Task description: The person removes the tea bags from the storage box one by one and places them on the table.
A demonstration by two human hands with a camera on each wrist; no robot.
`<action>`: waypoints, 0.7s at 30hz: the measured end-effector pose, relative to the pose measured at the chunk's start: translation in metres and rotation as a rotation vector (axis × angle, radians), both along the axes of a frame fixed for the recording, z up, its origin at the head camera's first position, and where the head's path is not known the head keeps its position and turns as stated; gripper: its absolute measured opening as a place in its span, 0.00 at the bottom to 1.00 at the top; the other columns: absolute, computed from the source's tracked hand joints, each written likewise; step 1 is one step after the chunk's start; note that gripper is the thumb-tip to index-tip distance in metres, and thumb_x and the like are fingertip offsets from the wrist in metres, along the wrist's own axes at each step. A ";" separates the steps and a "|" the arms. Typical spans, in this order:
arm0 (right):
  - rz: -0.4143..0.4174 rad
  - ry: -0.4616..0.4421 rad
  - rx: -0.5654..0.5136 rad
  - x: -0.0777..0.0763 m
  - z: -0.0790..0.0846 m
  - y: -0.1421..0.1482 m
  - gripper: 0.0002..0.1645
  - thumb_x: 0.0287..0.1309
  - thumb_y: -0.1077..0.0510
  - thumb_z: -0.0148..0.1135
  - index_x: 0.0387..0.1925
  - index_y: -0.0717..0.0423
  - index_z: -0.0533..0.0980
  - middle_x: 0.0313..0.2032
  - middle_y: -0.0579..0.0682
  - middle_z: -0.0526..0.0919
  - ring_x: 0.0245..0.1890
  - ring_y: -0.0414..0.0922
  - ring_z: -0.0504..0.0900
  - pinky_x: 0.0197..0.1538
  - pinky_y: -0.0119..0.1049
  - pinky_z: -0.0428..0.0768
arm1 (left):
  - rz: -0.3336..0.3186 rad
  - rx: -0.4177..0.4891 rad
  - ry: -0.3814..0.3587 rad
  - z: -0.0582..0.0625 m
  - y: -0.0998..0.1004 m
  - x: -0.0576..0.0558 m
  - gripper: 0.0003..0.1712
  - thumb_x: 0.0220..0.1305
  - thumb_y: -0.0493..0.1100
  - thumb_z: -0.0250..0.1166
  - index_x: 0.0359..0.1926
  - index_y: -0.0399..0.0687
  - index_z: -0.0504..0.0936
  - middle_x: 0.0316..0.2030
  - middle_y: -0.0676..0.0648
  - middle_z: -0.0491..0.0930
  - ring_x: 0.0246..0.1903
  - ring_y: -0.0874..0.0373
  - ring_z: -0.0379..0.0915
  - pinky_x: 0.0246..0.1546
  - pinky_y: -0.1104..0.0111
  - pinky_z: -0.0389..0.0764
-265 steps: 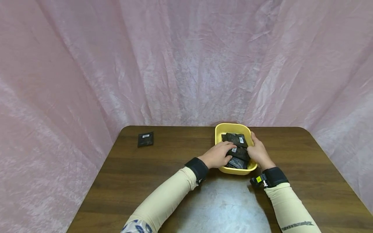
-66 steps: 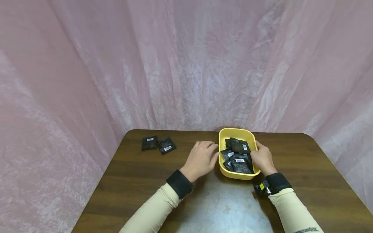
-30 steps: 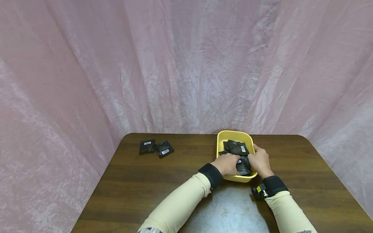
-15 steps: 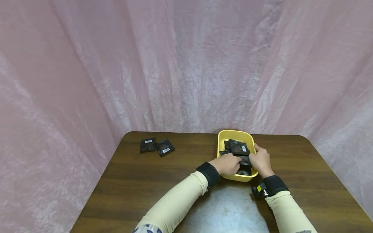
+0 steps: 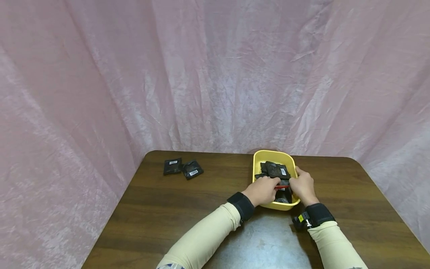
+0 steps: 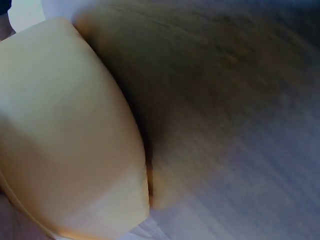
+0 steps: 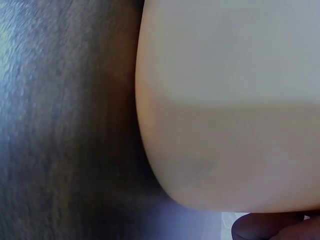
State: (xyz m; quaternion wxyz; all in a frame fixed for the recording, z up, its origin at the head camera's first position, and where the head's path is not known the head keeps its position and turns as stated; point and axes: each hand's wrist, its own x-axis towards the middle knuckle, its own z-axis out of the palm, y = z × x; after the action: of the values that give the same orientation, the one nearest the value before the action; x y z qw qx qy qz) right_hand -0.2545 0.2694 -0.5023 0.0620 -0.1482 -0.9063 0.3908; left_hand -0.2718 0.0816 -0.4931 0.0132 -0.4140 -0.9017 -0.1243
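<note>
The yellow plastic basket point(image 5: 258, 168) stands near the table's back edge, holding several black packets point(image 5: 275, 170) with white barcode labels. My right hand point(image 5: 303, 188) grips its right rim, thumb on the inside. Reaching in over the near left rim, my left hand point(image 5: 263, 189) pinches a thin red strip point(image 5: 282, 186) that points toward the right thumb. Packets beneath the left hand are partly hidden. In both wrist views the blurred basket wall point(image 6: 70, 130) fills much of the picture, and right-hand fingers point(image 7: 270, 226) show at the bottom of the right one.
Two black packets lie side by side at the table's back left: one flat packet point(image 5: 173, 166) and one turned packet point(image 5: 192, 169). The wooden table point(image 5: 151, 209) has a pale, shiny patch at its front middle. A pink curtain point(image 5: 215, 74) hangs behind it.
A second packet has joined the first on the left since the oldest frame. My left hand has gone from beside the basket into it, and the red strip has come into sight.
</note>
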 end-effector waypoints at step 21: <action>0.002 -0.016 0.031 0.000 0.004 0.000 0.44 0.61 0.63 0.49 0.80 0.66 0.59 0.72 0.75 0.71 0.64 0.71 0.77 0.58 0.64 0.81 | 0.084 0.236 0.106 0.008 -0.018 0.007 0.09 0.80 0.46 0.60 0.54 0.58 0.84 0.44 0.59 0.89 0.40 0.67 0.84 0.42 0.75 0.82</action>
State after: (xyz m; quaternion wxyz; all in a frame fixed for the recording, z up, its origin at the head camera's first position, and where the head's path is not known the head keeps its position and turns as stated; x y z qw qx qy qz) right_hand -0.2548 0.2698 -0.4980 0.0564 -0.1494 -0.9130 0.3754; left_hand -0.2646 0.0632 -0.4854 0.1147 -0.3773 -0.8954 -0.2070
